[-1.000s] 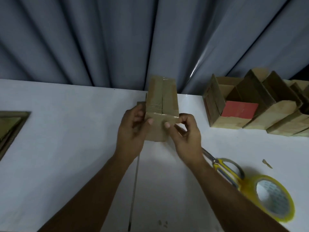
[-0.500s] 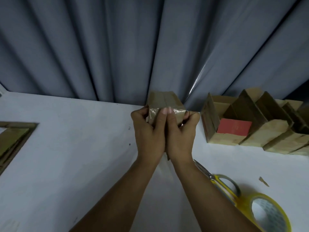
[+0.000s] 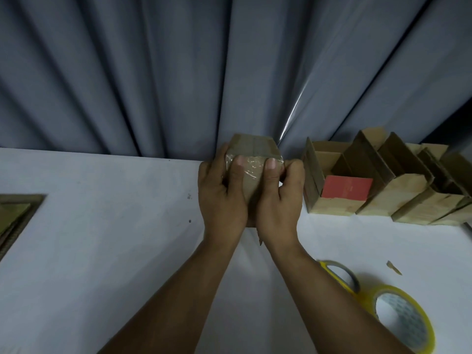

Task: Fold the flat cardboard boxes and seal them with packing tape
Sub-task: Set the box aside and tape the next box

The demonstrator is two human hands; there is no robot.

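While both hands grip the small brown cardboard box [image 3: 251,152], I log status. Left hand [image 3: 222,200] and right hand [image 3: 279,203] wrap its sides, fingers [image 3: 293,172] curled round it, thumbs pressing a strip of clear tape [image 3: 251,163] over the near top edge. The box is near the far edge of the white tabletop [image 3: 102,226]; resting or lifted, I cannot tell.

Judgement: this box is folded and its visible end closed, with the tape being smoothed down. Its other end is hidden.

To the right stands a row of folded cardboard boxes [image 3: 398,200], flaps up and tops unsealed. Flat brown cardboard [image 3: 15,215] at the left edge is not yet folded.

Contents: the nearest open box holds a flat red rectangle [image 3: 346,187]; the other interiors are dark and unreadable.

A yellowish roll of packing tape [image 3: 419,302] and yellow-handled scissors [image 3: 339,274] lie beside the right forearm.
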